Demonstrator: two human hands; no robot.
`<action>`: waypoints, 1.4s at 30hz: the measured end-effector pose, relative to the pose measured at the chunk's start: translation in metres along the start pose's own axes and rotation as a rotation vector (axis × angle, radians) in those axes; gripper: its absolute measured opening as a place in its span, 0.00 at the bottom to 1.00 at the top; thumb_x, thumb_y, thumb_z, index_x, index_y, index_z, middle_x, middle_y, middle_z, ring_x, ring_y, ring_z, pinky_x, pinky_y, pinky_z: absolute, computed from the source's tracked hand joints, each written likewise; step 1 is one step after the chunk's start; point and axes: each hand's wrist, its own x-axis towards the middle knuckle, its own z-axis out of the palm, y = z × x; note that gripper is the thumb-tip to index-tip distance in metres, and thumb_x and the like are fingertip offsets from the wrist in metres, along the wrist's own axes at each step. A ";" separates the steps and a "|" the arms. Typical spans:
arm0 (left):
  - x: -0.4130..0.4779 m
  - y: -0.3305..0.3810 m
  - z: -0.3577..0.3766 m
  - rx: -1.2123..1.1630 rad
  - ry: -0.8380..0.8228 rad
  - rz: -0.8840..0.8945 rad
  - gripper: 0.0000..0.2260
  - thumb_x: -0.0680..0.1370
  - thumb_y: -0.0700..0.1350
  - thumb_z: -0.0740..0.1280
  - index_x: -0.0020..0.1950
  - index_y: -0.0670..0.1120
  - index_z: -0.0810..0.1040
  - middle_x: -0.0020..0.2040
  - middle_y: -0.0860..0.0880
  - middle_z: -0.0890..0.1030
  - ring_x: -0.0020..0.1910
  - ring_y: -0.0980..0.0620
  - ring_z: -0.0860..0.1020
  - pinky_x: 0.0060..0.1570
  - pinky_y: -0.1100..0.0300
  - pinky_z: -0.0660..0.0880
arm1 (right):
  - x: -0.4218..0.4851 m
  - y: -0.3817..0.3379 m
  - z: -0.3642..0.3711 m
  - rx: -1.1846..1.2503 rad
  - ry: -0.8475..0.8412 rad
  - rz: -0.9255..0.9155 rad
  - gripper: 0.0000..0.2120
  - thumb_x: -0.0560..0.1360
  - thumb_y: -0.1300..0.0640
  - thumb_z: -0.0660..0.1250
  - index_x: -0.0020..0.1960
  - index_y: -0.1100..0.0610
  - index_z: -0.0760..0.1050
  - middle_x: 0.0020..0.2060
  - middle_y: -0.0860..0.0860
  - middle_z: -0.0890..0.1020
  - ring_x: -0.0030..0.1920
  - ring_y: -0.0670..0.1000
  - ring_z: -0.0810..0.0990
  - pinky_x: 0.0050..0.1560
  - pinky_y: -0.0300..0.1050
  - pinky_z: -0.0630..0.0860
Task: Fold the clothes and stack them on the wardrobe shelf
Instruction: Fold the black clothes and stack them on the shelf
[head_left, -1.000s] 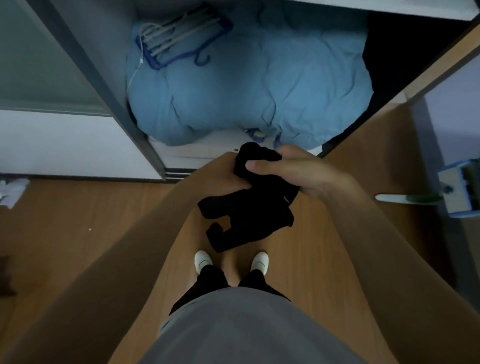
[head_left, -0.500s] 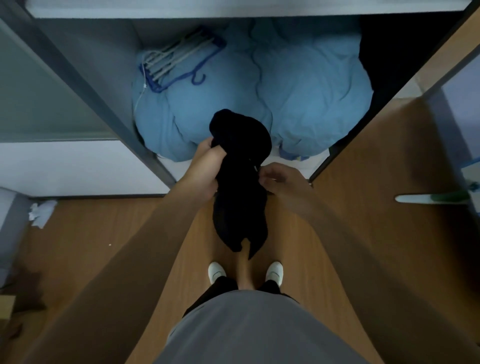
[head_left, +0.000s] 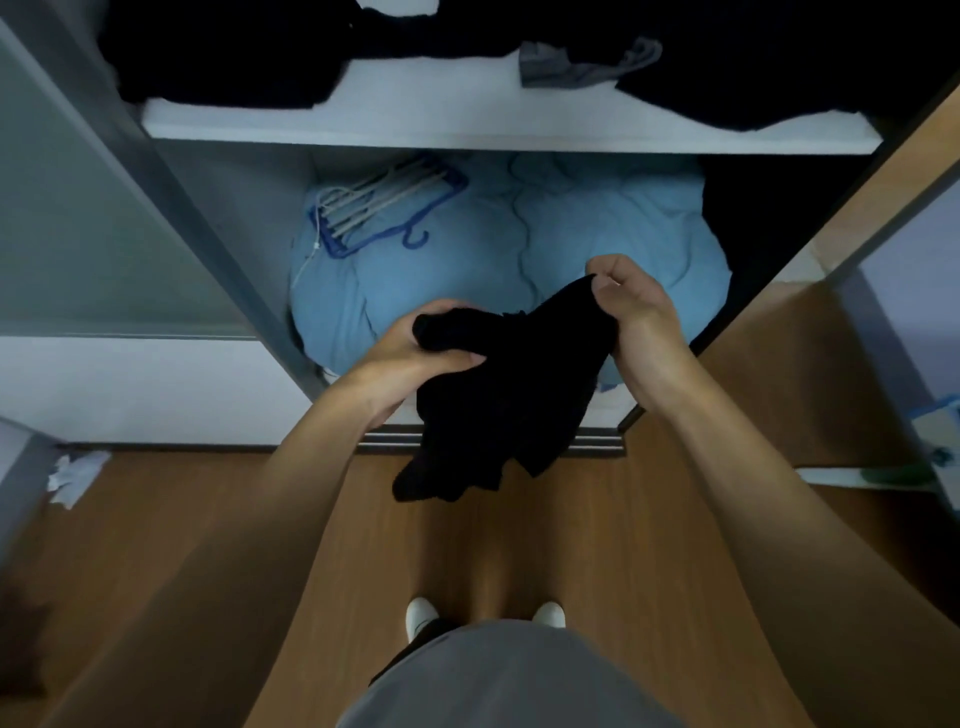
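Black garment (head_left: 498, 395) before blue bedding (head_left: 545, 244), hangers (head_left: 384, 208).

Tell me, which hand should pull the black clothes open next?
Probably the right hand: it pinches an edge of the black garment and can pull it open, while the left hand grips a bunched wad.

Nothing can be read anywhere in this dim view, whether writing, label, brand mark or number. The black garment (head_left: 498, 395) shows only plain dark cloth. The wardrobe shelf (head_left: 467, 122), the dark clothes (head_left: 223, 67) lying on it, the blue bedding (head_left: 597, 244) and the hangers (head_left: 384, 208) carry no legible marks.
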 end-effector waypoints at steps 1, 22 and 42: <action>0.002 0.005 -0.001 0.056 -0.025 0.032 0.18 0.71 0.36 0.76 0.58 0.49 0.82 0.54 0.51 0.85 0.57 0.54 0.81 0.57 0.65 0.76 | 0.000 -0.004 0.001 -0.054 -0.014 -0.009 0.10 0.82 0.63 0.58 0.45 0.54 0.74 0.33 0.45 0.76 0.33 0.43 0.74 0.37 0.33 0.72; -0.002 0.033 0.037 0.212 0.015 -0.026 0.09 0.79 0.48 0.70 0.40 0.45 0.80 0.35 0.51 0.82 0.34 0.55 0.80 0.33 0.63 0.73 | 0.017 -0.022 0.014 -0.738 -0.211 -0.236 0.07 0.79 0.62 0.67 0.51 0.57 0.83 0.47 0.49 0.85 0.47 0.44 0.81 0.52 0.35 0.75; -0.009 0.027 0.047 0.088 0.088 -0.037 0.10 0.82 0.45 0.63 0.50 0.48 0.84 0.45 0.50 0.87 0.48 0.56 0.84 0.54 0.65 0.77 | -0.047 0.048 0.035 -0.535 0.245 0.014 0.10 0.80 0.65 0.57 0.50 0.65 0.78 0.42 0.59 0.82 0.42 0.51 0.79 0.45 0.46 0.76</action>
